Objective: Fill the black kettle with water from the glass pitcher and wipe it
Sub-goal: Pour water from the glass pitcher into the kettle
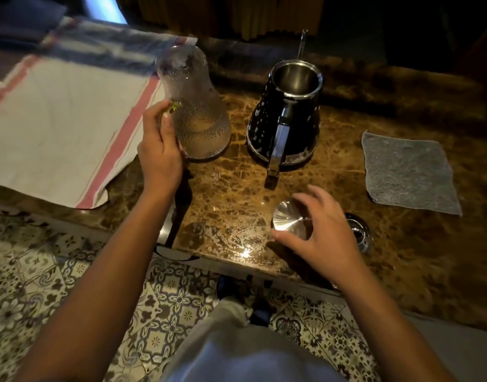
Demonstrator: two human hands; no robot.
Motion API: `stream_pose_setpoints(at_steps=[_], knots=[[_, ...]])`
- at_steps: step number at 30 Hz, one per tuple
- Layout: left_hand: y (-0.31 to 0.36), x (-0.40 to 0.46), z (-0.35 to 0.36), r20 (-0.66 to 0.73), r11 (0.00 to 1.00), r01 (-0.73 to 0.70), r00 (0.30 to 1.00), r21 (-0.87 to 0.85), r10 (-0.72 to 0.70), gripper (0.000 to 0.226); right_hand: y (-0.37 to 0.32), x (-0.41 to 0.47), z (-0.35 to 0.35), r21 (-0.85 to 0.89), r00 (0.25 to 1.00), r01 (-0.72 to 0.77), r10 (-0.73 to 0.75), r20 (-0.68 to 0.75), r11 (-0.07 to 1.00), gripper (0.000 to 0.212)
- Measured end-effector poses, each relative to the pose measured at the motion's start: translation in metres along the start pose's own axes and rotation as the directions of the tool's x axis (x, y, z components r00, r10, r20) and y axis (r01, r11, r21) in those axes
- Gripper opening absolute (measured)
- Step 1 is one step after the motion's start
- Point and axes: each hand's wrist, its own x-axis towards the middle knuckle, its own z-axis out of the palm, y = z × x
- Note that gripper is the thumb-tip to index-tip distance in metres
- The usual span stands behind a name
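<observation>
Bench (402, 271) of brown marble, wet patches near its front edge. Striped towel (57, 111) on the left, grey cloth (407, 172) on the right, untouched. Kettle (286, 119) stands mid-bench, open-topped, droplets on its black side. Pitcher (194, 106) upright just left of it, little water visible inside; pouring looks done. Left hand (159, 150) grips the pitcher. Right hand (316, 230), fingers spread, hovers over the steel lid (288, 223). Lidding and wiping remain.
</observation>
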Motion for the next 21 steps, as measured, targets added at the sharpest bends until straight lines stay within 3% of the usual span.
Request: stream_pose_setpoints(at_steps=[5, 9, 14, 18, 21], knots=[[-0.006, 0.002, -0.001, 0.020, 1.000, 0.022, 1.000, 0.012, -0.022, 0.033, -0.030, 0.025, -0.047, 0.380, 0.983, 0.074, -0.002, -0.185, 0.922, 0.054], [-0.005, 0.002, -0.003, 0.040, 1.000, 0.028, 0.999, -0.003, -0.027, 0.030, -0.059, 0.053, -0.051, 0.518, 0.988, 0.028, 0.055, -0.146, 0.855, 0.030], [-0.010, 0.005, -0.013, 0.127, 0.997, 0.044, 0.991, -0.067, -0.035, 0.030, -0.078, 0.088, -0.027, 0.670, 0.973, -0.114, 0.219, -0.075, 0.733, 0.053], [-0.012, 0.012, -0.023, 0.225, 0.985, 0.078, 0.973, -0.151, -0.043, 0.035, -0.093, 0.104, -0.009, 0.867, 0.926, -0.077, 0.359, -0.121, 0.492, 0.049], [-0.016, 0.014, -0.025, 0.281, 0.979, 0.113, 0.958, -0.172, -0.061, 0.036, -0.094, 0.107, 0.004, 0.901, 0.907, -0.030, 0.390, -0.157, 0.433, 0.050]])
